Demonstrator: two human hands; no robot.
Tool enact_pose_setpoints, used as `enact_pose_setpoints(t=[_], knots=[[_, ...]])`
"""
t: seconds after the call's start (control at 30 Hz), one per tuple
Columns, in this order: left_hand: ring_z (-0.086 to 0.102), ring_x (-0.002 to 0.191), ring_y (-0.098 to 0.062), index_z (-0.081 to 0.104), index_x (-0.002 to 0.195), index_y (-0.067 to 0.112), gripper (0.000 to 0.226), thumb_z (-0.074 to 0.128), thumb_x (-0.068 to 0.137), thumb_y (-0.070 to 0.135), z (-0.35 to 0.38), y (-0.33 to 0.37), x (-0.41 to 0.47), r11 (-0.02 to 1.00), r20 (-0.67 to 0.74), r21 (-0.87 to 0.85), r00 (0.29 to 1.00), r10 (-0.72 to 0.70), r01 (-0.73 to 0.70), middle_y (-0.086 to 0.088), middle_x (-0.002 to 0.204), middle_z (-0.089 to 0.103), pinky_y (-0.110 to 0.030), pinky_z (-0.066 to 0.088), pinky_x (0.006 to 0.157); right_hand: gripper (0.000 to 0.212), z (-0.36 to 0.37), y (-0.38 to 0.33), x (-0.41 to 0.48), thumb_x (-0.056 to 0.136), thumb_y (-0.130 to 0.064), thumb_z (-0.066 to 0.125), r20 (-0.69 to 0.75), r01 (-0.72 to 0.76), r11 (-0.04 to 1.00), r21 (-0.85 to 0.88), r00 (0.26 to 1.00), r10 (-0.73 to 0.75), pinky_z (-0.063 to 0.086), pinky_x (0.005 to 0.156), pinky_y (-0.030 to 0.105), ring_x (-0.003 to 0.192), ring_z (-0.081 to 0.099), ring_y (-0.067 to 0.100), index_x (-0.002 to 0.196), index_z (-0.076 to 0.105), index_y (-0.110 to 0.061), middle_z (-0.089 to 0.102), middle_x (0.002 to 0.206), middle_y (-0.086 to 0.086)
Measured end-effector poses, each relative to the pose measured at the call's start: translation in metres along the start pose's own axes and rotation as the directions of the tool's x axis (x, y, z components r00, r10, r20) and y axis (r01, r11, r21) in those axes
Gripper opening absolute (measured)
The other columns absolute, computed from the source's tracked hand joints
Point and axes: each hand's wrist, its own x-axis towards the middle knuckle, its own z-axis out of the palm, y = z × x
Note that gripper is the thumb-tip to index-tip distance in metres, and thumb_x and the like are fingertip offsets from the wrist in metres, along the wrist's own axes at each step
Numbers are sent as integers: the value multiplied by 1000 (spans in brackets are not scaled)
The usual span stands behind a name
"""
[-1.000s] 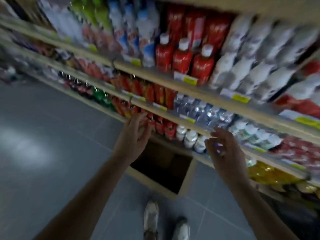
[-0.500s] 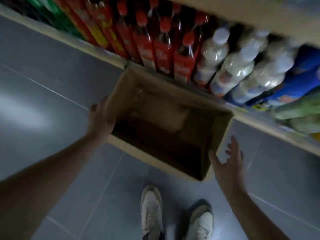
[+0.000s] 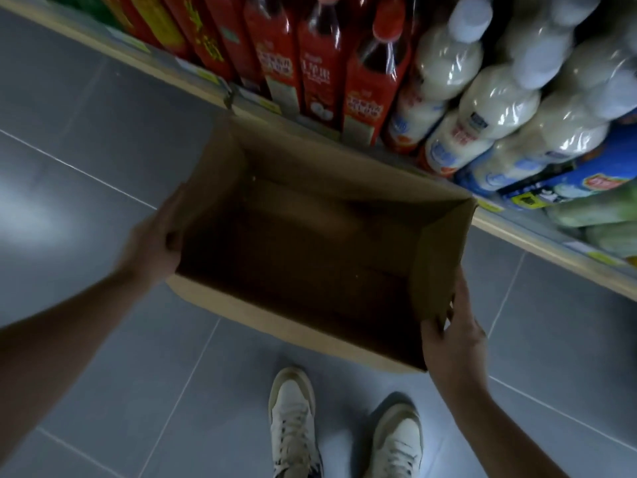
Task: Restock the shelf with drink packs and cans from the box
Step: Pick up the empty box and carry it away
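An open brown cardboard box (image 3: 437, 257) sits low in front of the bottom shelf (image 3: 537, 236), and its dark inside shows no packs or cans. My left hand (image 3: 151, 243) grips the box's left wall, fingers curled over the rim. My right hand (image 3: 451, 336) holds the box's near right corner, thumb inside the wall. On the shelf stand red-labelled bottles (image 3: 365, 84) and wrapped packs of white bottles (image 3: 482, 108).
Grey tiled floor (image 3: 103, 160) runs to the left and under the box. My two white shoes (image 3: 296, 422) stand just behind the box. Blue and green packs (image 3: 593, 194) fill the shelf's right end.
My view dropped from the upper shelves to the box. Both hands came down from the shelf; the left took the box's left wall first, then the right closed on its near right corner.
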Motion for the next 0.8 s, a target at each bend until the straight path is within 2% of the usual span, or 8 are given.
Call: enact_pose_setpoints(t=[0.07,0.2,0.33,0.43,0.5,0.6,0.7,0.8], knots=[[63,105,-50,26,156,37,84,51,88,-5,-17,-2,-14,998,0,-52,1000,-29,29,-27,132,60,-46,52,86,92,-18,-18,-4,96,-4,55,20,8,1000,-17,1000,-8,59,61,41,86,71,32,161,10,-51,66,133,8],[64,98,-47,28,155,37,83,49,88,-6,-61,2,-47,989,-52,-131,995,-82,75,-28,128,62,-43,52,80,91,-60,-58,-16,95,-5,55,18,44,997,-55,999,-43,47,57,31,77,69,32,158,14,-56,69,128,7],[66,96,-39,25,153,49,86,50,88,-2,-119,-2,-90,972,-93,-195,984,-149,129,-14,136,61,-34,49,72,92,-101,-102,-32,92,-4,60,23,91,994,-62,996,-90,55,76,45,103,69,42,159,20,-52,69,133,12],[66,84,-36,28,152,48,85,50,88,-3,-171,-5,-135,958,-142,-234,969,-201,164,-12,134,62,-34,47,66,93,-131,-138,-51,89,-6,65,32,150,984,-92,989,-147,49,72,40,95,72,41,155,21,-56,72,128,12],[67,91,-39,31,153,43,84,51,87,-5,-209,-6,-172,944,-164,-267,956,-243,194,-13,134,63,-37,49,70,96,-153,-164,-66,88,-8,66,74,209,974,-90,977,-202,50,68,40,89,73,38,154,19,-60,73,124,10],[65,109,-44,37,152,37,78,57,89,-3,-271,-3,-238,917,-222,-317,921,-319,242,-14,134,63,-48,52,82,102,-196,-212,-93,86,-8,69,135,327,944,-31,938,-320,58,73,46,100,74,35,151,18,-67,71,131,7],[67,105,-43,39,151,37,77,60,88,-3,-337,4,-308,881,-288,-383,870,-401,279,-17,127,67,-47,53,79,97,-248,-275,-127,86,-5,72,177,436,900,-20,887,-426,52,76,35,101,74,32,146,27,-67,67,139,8],[67,105,-43,40,151,34,79,58,86,-8,-407,13,-377,840,-355,-459,807,-472,290,-19,125,68,-47,52,82,92,-299,-341,-162,89,-5,69,231,534,845,0,822,-520,49,70,35,96,74,31,149,27,-61,68,136,9]])
